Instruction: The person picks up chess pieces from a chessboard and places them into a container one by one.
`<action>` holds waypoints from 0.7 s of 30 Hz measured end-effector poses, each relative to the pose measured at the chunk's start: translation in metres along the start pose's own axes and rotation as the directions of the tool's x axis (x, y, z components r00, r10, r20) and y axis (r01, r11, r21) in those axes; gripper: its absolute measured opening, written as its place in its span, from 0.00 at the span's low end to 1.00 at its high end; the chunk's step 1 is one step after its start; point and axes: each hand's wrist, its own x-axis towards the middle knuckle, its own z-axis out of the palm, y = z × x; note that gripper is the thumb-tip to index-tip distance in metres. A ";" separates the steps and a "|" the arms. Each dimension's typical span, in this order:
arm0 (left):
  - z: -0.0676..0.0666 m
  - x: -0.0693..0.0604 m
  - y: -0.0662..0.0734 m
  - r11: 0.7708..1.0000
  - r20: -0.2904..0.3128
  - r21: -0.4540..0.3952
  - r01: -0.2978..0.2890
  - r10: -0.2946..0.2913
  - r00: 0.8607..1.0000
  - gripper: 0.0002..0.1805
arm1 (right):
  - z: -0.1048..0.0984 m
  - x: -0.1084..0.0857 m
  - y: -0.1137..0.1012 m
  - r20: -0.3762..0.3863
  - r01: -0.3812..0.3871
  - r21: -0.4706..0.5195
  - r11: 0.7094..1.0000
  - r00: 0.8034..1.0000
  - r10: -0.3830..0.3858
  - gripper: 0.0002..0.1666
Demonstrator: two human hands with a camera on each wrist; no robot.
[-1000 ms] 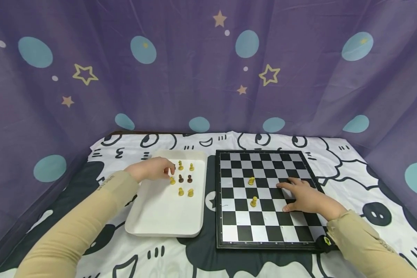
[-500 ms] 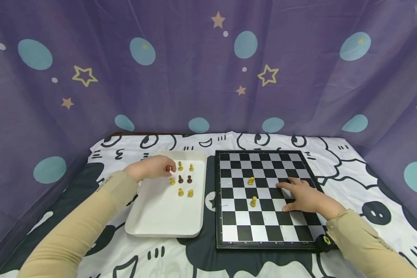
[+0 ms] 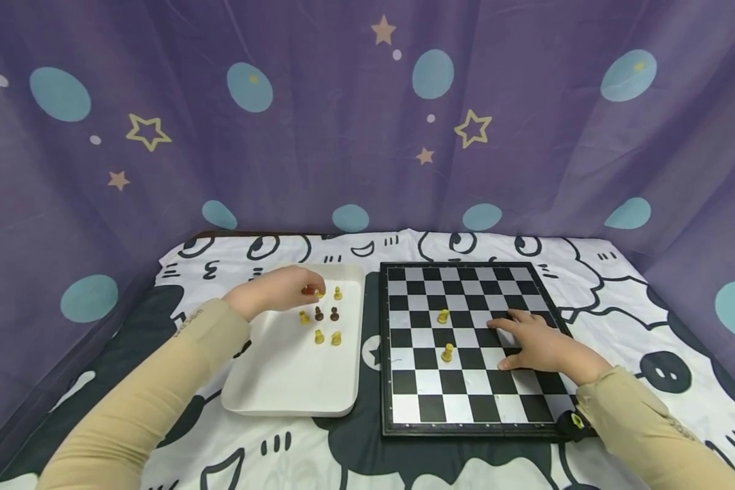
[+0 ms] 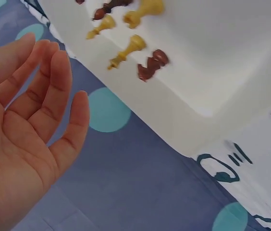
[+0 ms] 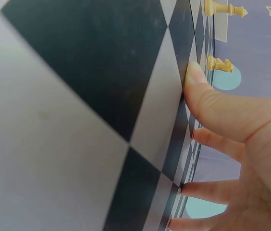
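My left hand [image 3: 278, 291] hovers over the far part of a white tray [image 3: 288, 388], its fingers bent loosely and partly hiding a yellow chess piece. The left wrist view shows nothing between thumb and fingers of that hand [image 4: 34, 110]. Near it in that view lie a brown knight [image 4: 152, 65] and a slim yellow chess piece [image 4: 128, 51]. My right hand [image 3: 539, 344] rests spread on the right side of a chessboard [image 3: 480, 430]. In the right wrist view its thumb [image 5: 200, 86] touches the squares. It holds nothing.
On the board stand a yellow knight [image 3: 444, 316] and a taller yellow chess piece [image 3: 447, 352]. Two dark chess pieces [image 3: 327, 314] and several yellow ones are in the tray. A cartoon-print cloth [image 3: 294, 456] lies beneath; a purple curtain [image 3: 343, 163] hangs behind.
Over the tray, my left hand has shifted to the right and slightly away, now covering part of a yellow piece at the back. My right hand stays in place on the board.
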 end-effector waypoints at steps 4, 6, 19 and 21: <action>-0.002 0.004 0.008 1.000 -0.004 0.006 -0.027 0.027 1.000 0.09 | 0.000 0.000 0.001 0.000 0.003 0.004 1.000 1.000 -0.003 0.47; -0.002 0.006 0.012 0.999 -0.003 0.006 -0.040 0.040 0.999 0.09 | 0.000 0.000 0.000 0.003 -0.001 0.007 1.000 1.000 0.001 0.46; 0.002 0.030 0.039 0.996 -0.022 0.011 -0.091 0.091 0.996 0.09 | 0.000 0.000 -0.001 0.001 -0.003 0.014 1.000 1.000 0.003 0.48; 0.003 0.034 0.044 0.996 -0.025 0.007 -0.092 0.093 0.995 0.08 | 0.000 0.000 -0.001 0.000 -0.001 0.016 1.000 1.000 0.001 0.48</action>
